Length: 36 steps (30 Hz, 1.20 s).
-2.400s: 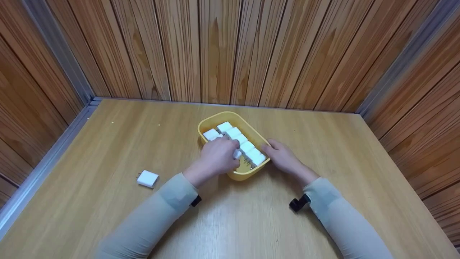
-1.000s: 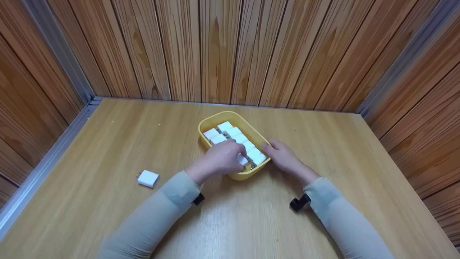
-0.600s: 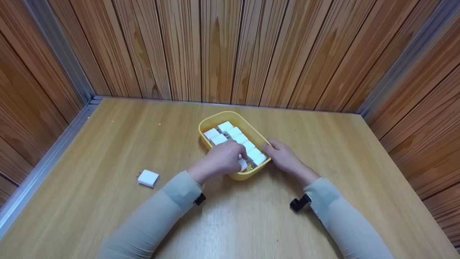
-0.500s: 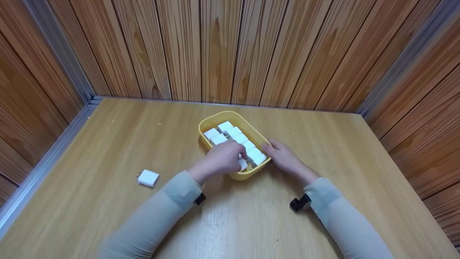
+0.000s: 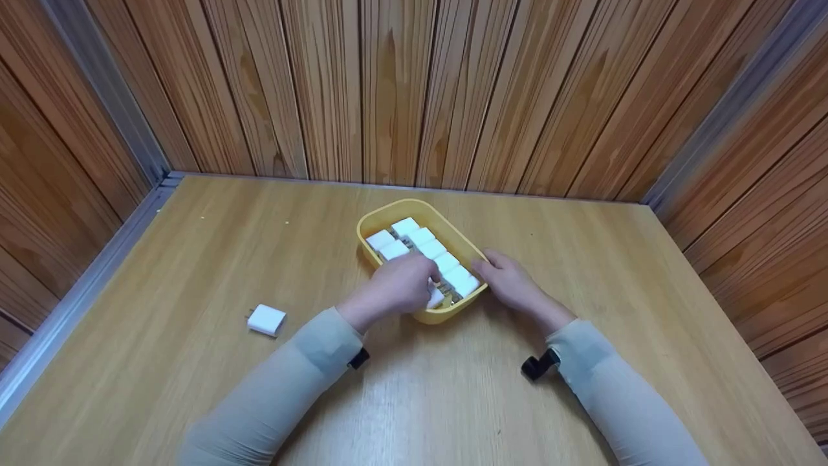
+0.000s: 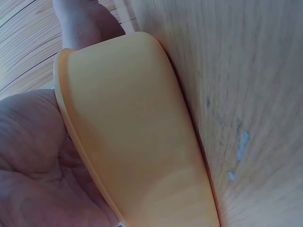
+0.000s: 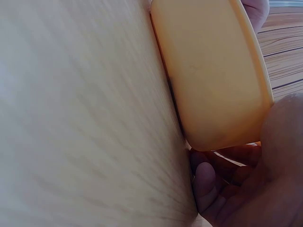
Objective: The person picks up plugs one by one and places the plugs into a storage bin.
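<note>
A yellow tray (image 5: 435, 317) holds white plug chargers (image 5: 446, 262) in two rows, their metal prongs partly showing. My left hand (image 5: 398, 281) reaches over the near left rim, its curled fingers at a white charger (image 5: 436, 298) by the near end. In the left wrist view, the tray wall (image 6: 132, 123) hides the fingertips of this hand (image 6: 31, 151). My right hand (image 5: 511, 283) grips the tray's right corner, thumb over the rim. The right wrist view has its curled fingers (image 7: 206, 182) low against the tray's outer wall (image 7: 213, 75).
One loose white charger (image 5: 266, 320) lies on the wooden table (image 5: 427, 401), left of the tray, prongs pointing left. Wood-panelled walls (image 5: 394, 90) stand behind the table and at both sides. A black wrist mount (image 5: 539, 366) juts from the right sleeve.
My left hand has shifted toward the tray's near end. The charger at its fingers was tilted half a second ago and now lies lower and flatter. The right hand keeps its place.
</note>
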Motion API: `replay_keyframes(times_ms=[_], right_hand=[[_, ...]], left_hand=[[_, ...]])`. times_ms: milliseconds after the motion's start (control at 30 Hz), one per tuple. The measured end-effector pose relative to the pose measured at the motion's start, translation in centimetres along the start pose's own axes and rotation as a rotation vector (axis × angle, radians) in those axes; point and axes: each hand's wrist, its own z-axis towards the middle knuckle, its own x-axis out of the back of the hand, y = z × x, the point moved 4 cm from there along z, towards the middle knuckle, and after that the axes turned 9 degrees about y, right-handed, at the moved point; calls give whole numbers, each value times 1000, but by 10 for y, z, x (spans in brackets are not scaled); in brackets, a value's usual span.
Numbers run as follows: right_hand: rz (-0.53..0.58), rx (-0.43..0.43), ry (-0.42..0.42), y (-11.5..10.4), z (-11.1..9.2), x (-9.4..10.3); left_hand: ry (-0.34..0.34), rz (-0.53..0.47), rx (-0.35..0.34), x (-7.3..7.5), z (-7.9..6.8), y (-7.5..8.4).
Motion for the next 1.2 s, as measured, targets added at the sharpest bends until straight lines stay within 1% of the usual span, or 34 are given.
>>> replay_keyframes(times_ms=[167,267,400,533,667,867,1100,1200], right_hand=[[10,-7,-7,-1,0,0],[6,-23,-7,0,-1,1],[4,-45,3,1,-2,3],[7,-29,20,0,-1,3],[5,-10,19,-1,0,1],[7,-27,5,-1,-1,0],[-4,-30,-7,0,-1,1],[-10,-28,-5,-1,-1,1]], left_hand=[[11,-9,9,1,0,0],[18,-1,-2,1,0,1],[48,67,-55,4,-2,7],[101,134,-124,8,-6,12],[140,151,-149,14,-10,13],[133,127,-139,22,-16,8],[107,13,-130,40,-29,6],[101,9,-118,45,-36,3]])
